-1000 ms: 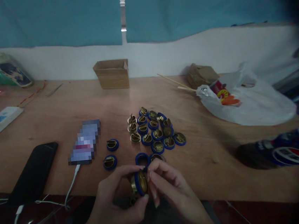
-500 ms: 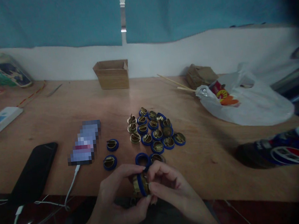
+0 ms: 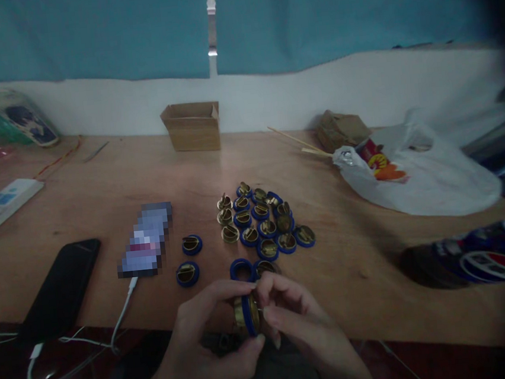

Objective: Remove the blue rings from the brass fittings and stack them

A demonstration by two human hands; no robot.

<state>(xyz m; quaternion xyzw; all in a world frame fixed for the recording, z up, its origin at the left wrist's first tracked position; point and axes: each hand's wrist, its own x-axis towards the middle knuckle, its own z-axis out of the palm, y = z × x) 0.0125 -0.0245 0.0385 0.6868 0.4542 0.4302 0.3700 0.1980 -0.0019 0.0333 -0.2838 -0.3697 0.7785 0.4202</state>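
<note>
Blue-rimmed brass piece [image 3: 247, 316] is up off the table [image 3: 358, 316], just past its near edge in view, between the two hands. Key relation: it's on edge. Rim plane runs roughly upright and away from the wearer; axis through the disc runs side to side, so one brass face points at the right hand [image 3: 303, 321], the other into the hollow of the left hand [image 3: 194, 338].

Left hand carries it: index across the top of the rim, thumb under the bottom, clamped top and bottom. Both side faces are free of that grip.

Right fingers are bunched right at the right-hand face, thumb and index tips together, seemingly in contact with it. Can't tell if they pinch a small part there or only press; tips hide it. From those fingers, the piece lies directly to the left, gap nil or nearly so. Left hand has the hold; right is the one on the exposed face. My read: access hinges on that face staying square to the right fingertips.

Nearest loose item: bare blue ring [image 3: 233, 272], flat on the table just beyond the held piece. Cluster of similar pieces [image 3: 267, 228] sits farther out, slightly right. Two more, the upper piece [image 3: 191, 244] and lower piece [image 3: 188, 274], lie apart to the left.
</note>
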